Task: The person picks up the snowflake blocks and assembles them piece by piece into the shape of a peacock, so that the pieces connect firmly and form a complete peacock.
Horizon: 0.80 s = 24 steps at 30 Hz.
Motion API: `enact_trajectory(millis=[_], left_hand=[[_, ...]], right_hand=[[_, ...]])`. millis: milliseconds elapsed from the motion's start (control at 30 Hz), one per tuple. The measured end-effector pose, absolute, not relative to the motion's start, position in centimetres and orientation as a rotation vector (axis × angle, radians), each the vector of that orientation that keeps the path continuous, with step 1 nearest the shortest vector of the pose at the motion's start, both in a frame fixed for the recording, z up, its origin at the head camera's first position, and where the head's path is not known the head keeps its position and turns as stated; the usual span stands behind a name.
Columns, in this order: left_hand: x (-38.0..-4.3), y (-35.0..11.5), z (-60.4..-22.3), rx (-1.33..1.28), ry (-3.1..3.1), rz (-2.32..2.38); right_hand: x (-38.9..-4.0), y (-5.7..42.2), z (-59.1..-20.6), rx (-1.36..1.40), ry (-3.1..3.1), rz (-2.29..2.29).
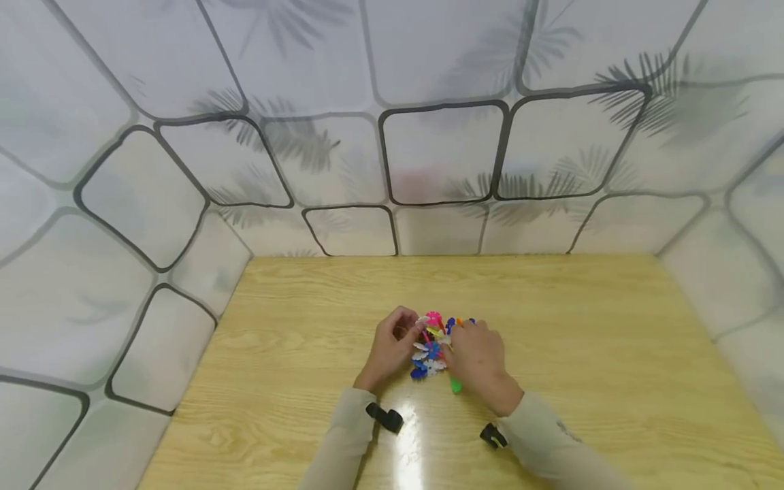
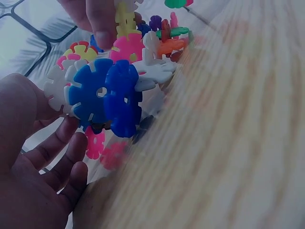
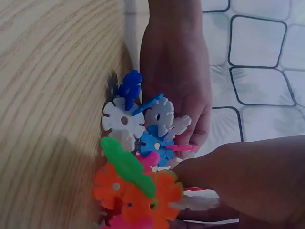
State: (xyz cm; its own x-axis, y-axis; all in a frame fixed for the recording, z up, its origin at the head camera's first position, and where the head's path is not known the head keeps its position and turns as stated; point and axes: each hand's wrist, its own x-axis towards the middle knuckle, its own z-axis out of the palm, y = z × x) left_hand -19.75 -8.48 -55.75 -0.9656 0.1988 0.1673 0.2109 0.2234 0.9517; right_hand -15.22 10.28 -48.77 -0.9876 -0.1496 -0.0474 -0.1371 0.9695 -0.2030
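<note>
A cluster of joined, notched plastic flower discs (image 1: 432, 350) stands on the table between the two hands. My left hand (image 1: 386, 350) holds its left side, fingers bent around the far edge. In the left wrist view, a blue disc (image 2: 83, 98) and a white disc (image 2: 55, 89) sit close to the left fingers. On the opposite side my right hand (image 1: 480, 357) grips the cluster, its thumb against an orange disc (image 3: 167, 183) in the right wrist view. A green disc (image 3: 126, 164) juts out beside it. The right fingertips are mostly hidden behind the pieces.
The wooden table (image 1: 294, 306) extends around the hands, with a glare patch near its front. Pale patterned walls (image 1: 447, 156) rise behind it and along both sides. A black strap (image 1: 384, 416) circles the left wrist; another strap (image 1: 493, 435) is on the right.
</note>
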Motion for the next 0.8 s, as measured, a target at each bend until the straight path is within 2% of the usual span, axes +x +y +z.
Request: enact_trajectory(millis=[333,500,800], left_hand=[[-19.9,-8.4,-55.9,-0.418,-2.444,-1.901],[-19.9,-8.4,-55.9,-0.412,-2.433,-1.9],[-19.7,-8.5,-55.9,-0.437,-2.452,-1.932]], right_hand=[[-15.5,11.5,-48.5,-0.162,3.007,-0.717],[-15.3,12.9,-48.7,-0.282,3.087,-0.816],[-16.0,15.2,-50.8,-0.487,3.022,-1.278]])
